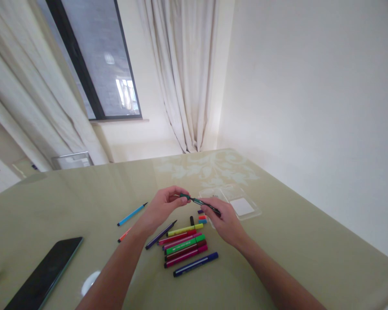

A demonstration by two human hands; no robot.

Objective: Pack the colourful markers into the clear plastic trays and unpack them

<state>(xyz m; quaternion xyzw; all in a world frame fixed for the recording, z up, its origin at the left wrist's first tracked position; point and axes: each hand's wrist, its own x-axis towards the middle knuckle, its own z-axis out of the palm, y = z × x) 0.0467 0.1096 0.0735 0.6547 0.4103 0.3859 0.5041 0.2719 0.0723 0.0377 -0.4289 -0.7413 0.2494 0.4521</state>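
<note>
1. nearest the camera, the left forearm [118, 262] and right forearm [267, 262] reach over one tabletop [297, 267].
2. one dark green pen [207, 205] is held above the tabletop, slanting down to the right; the right hand [225, 219] has thumb and fingers closed round its barrel, probably to steady it.
3. the left hand [163, 206] pinches one dark green cap [185, 196], thumb and fingers parted only by its thickness; cap and pen are held end to end, likely to keep them in line. whether they touch is too small to tell.
4. four loose caps lie just below: black cap [192, 221], purple cap [200, 211], orange cap [202, 217], blue cap [202, 221].
5. six pens lie side by side, perhaps to stay together: yellow pen [185, 230], red pen [176, 237], pink pen [181, 241], green pen [185, 245], maroon pen [185, 251], magenta pen [186, 257]. one dark blue pen [195, 264] lies nearer.
6. three more lie leftward, perhaps apart for being uncapped: purple pen [161, 234] and light blue pen [132, 214], nibs bare, and orange pen [124, 234], its far end hidden.
7. one clear case [257, 212] lies open beyond the right hand, probably for easy reach, with one white card [242, 206].
8. one dark-screened device [45, 273] lies lower left; beyond stand one window [103, 56] and two curtains [184, 64].
</note>
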